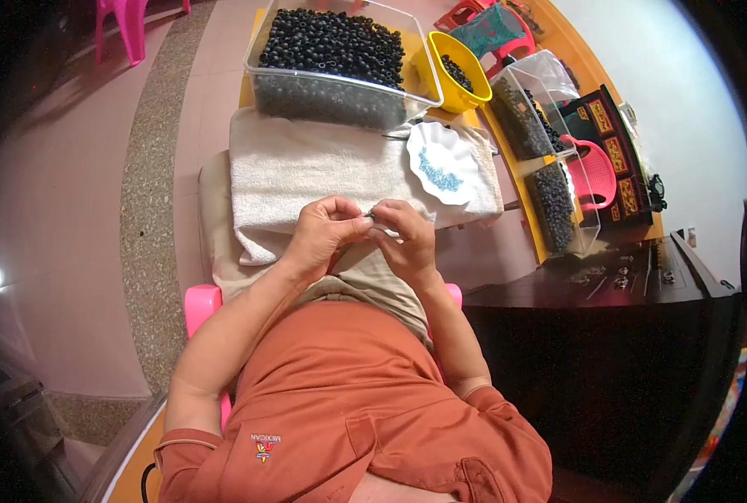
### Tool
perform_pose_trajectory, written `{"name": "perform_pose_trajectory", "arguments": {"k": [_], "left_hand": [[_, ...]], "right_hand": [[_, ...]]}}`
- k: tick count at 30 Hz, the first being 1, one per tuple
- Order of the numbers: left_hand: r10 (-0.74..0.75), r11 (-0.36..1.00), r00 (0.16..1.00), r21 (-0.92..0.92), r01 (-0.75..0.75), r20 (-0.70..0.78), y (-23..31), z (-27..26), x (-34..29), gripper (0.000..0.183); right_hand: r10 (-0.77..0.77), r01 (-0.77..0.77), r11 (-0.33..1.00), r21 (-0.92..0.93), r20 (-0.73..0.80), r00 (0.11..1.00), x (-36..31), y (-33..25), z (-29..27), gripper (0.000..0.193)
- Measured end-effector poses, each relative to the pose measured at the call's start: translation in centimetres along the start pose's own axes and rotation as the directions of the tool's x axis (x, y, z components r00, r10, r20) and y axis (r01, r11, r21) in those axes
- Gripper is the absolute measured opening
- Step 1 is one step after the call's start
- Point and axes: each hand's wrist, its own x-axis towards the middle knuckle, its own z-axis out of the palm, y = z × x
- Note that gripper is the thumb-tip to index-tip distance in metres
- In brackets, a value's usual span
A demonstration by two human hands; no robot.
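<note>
In front of my lap, my left hand (327, 235) and my right hand (405, 239) meet with thumbs and fingertips pinched together. Between them is a small dark piece (371, 215), mostly covered by the fingers, so its exact kind cannot be made out. Just beyond lies a cream towel (306, 163), spread over my knees and the yellow surface. A white scalloped plate (429, 138) rests on the towel's right part, holding many tiny blue pieces (438, 173). A thin dark tool (396, 137) lies by the plate's left edge.
A large clear bin (340, 101) full of black, hollow, ring-like pieces (331, 46) stands beyond the towel. Beside it is a yellow basket (467, 99) with similar pieces. Farther right are clear containers (587, 222), a pink basket (600, 172) and a dark table (516, 293).
</note>
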Motion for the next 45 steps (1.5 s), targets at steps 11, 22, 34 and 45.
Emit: {"name": "perform_pose_trajectory", "arguments": {"k": [11, 22, 34, 45], "left_hand": [[0.005, 1.0, 1.0, 0.003, -0.005, 0.008, -1.0, 0.0, -0.2, 0.012], [0.061, 0.985, 0.996, 0.157, -0.071, 0.063, -0.9, 1.1, -0.6, 0.013], [0.074, 0.966, 0.994, 0.242, -0.091, 0.08, -0.6, 1.0, -0.4, 0.013], [0.037, 0.989, 0.996, 0.14, -0.048, 0.078, -0.7, 1.1, -0.4, 0.014]], "right_hand": [[-0.059, 0.055, 0.994, -0.098, -0.047, 0.997, -1.0, 0.5, 0.4, 0.027], [0.012, -0.022, 0.978, 0.206, 0.05, 0.999, -0.9, 0.3, -1.8, 0.018], [-0.031, 0.028, 0.998, -0.052, -0.069, 0.997, -0.5, -1.4, -1.2, 0.013], [-0.063, 0.059, 0.998, -0.036, -0.138, 0.988, -1.0, -0.8, -0.6, 0.012]]}}
